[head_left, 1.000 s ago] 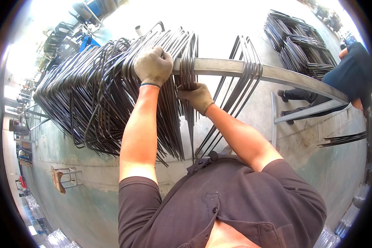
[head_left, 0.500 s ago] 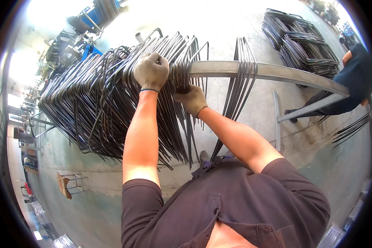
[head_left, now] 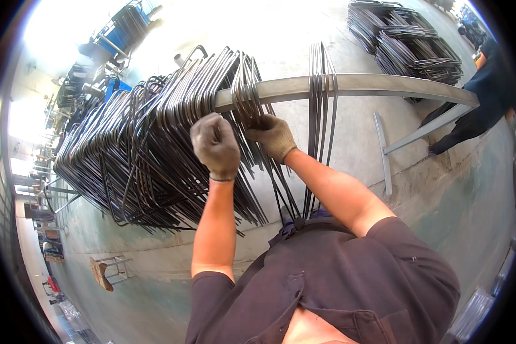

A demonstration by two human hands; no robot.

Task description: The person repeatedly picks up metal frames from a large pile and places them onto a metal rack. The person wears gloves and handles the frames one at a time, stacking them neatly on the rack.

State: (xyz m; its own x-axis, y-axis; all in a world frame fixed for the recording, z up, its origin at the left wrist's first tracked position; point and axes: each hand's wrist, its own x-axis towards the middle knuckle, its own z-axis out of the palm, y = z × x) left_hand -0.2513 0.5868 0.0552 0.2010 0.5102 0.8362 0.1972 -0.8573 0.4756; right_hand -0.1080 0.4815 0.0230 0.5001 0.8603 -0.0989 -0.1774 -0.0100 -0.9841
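Dark bent metal rods hang tightly packed over the left part of a grey square-section rail. A smaller bunch of bent rods hangs on the rail just right of the pack, with a gap between. My right hand, in a knitted work glove, grips this bunch from the right, just below the rail. My left hand, gloved too, is closed like a fist in front of the pack, below the rail. Whatever its fingers may hold is hidden. Further right, several more bent rods hang apart on the rail.
Stacks of bent rods lie on the floor at the far right. Near them a co-worker in dark clothes stands by the rail's end. A leg frame supports that end. A small stool stands at lower left.
My left hand has come down off the top of the rail to below it. The small bunch, with my right hand on it, now stands apart from the pack, baring some rail.
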